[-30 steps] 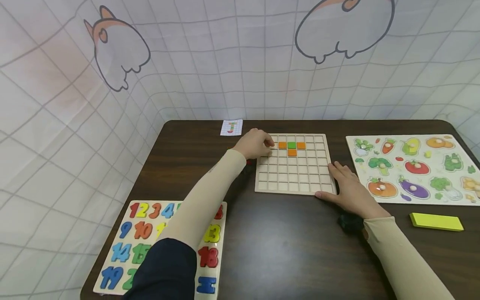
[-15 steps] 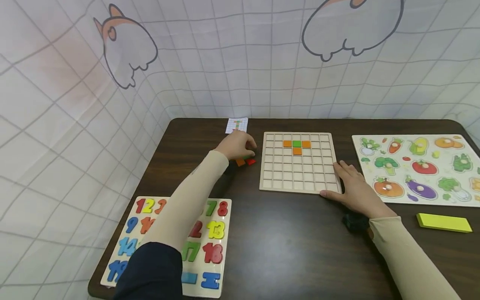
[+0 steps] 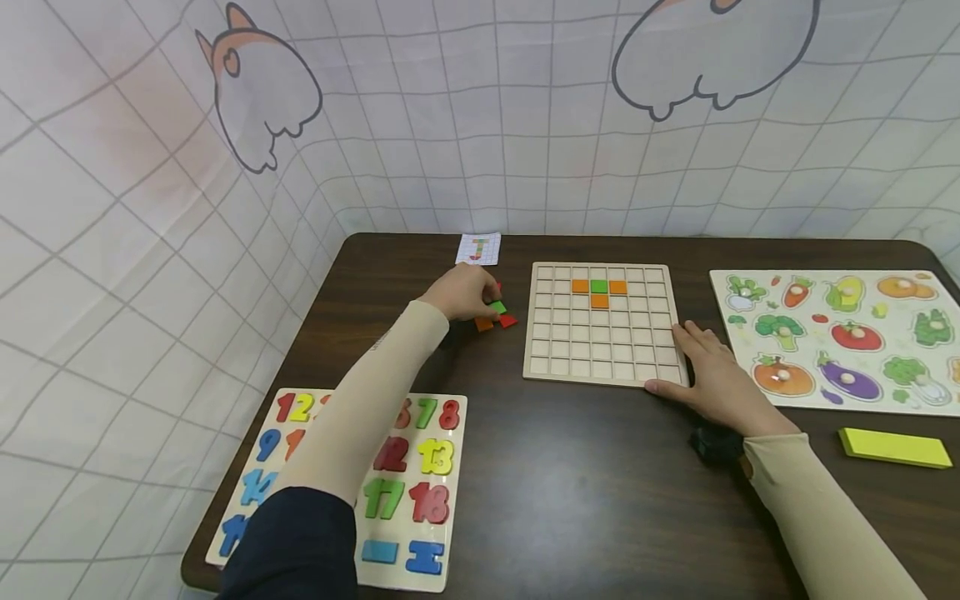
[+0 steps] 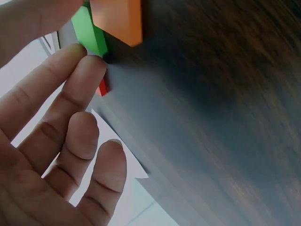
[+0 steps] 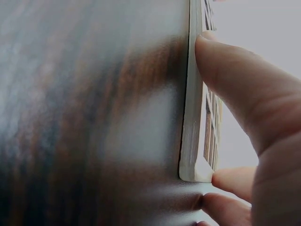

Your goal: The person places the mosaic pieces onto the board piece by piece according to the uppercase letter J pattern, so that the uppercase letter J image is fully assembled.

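My left hand (image 3: 463,292) reaches over a small pile of loose square tiles left of the wooden grid board (image 3: 585,354). In the left wrist view, thumb and fingertips sit apart around a green tile (image 4: 90,32), beside an orange tile (image 4: 121,20); the tip of a red tile (image 4: 102,88) shows behind the fingers. Part of the pile is hidden under the hand. On the board, three orange tiles and a green tile (image 3: 598,286) form a T near the top. At the board's front right corner rests my right hand (image 3: 716,383), thumb on the front rim, fingers along the right side.
A small pattern card (image 3: 487,250) lies behind the left hand. The number puzzle board (image 3: 459,467) lies under the left forearm. To the right are a vegetable puzzle board (image 3: 810,400) and a yellow-green block (image 3: 896,448). A patterned curtain (image 3: 450,125) hangs behind the table.
My left hand has moved from the grid board's left edge leftward to the loose tiles, uncovering green and red ones. My right hand has stayed at the board's corner. The view shifted slightly.
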A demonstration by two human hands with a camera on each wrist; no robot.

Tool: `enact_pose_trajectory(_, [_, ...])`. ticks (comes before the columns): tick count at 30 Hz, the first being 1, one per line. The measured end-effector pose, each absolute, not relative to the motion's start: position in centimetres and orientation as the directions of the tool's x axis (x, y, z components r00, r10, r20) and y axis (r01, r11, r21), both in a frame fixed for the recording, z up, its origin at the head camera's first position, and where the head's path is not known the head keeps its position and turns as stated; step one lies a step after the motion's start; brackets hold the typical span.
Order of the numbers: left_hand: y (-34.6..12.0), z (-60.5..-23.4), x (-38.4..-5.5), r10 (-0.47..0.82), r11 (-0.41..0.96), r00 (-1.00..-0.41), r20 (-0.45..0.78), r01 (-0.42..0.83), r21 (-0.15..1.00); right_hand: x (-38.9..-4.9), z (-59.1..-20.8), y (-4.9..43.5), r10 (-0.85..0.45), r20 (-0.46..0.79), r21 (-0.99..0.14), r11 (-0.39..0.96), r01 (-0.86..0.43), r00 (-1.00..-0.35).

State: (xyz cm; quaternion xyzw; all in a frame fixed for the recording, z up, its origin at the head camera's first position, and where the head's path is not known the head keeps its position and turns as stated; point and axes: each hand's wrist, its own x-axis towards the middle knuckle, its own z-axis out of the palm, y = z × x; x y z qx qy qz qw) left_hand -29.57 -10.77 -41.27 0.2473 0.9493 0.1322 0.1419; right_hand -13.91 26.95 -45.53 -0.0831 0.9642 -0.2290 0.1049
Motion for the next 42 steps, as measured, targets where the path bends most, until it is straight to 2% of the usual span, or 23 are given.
enact_pose_trajectory(10, [-10.3,-41.3,-29.3,0.5,0.846,-0.844,-0.197,0.427,0.318,-13.8,-45.4,27.0,-0.212,-0.166,-0.462,0.88,-0.114,-0.963])
enact_pose_trajectory(18, [-9.5,-42.0,-29.2,0.494,0.838,-0.857,-0.146,0.426,0.341,-13.5,-45.6,27.1,-0.213,-0.171,-0.463,0.879,-0.112,-0.962])
enact_pose_trajectory(24, [-7.5,-42.0,-29.3,0.541,0.798,-0.835,-0.097,0.474,0.371,-13.7,-45.6,27.0,-0.208,-0.168,-0.457,0.883,-0.111,-0.964])
enact_pose_trajectory(33, [-3.3,-42.0,-29.2,0.58,0.775,-0.808,-0.105,0.506,0.379,-13.8,-45.4,26.8,-0.202,-0.166,-0.455,0.884,-0.107,-0.965])
enact_pose_trajectory(42, [1.1,-41.9,-28.6,0.67,0.715,-0.732,-0.126,0.59,0.376,-13.7,-45.1,26.8,-0.2,-0.167,-0.46,0.882,-0.103,-0.965])
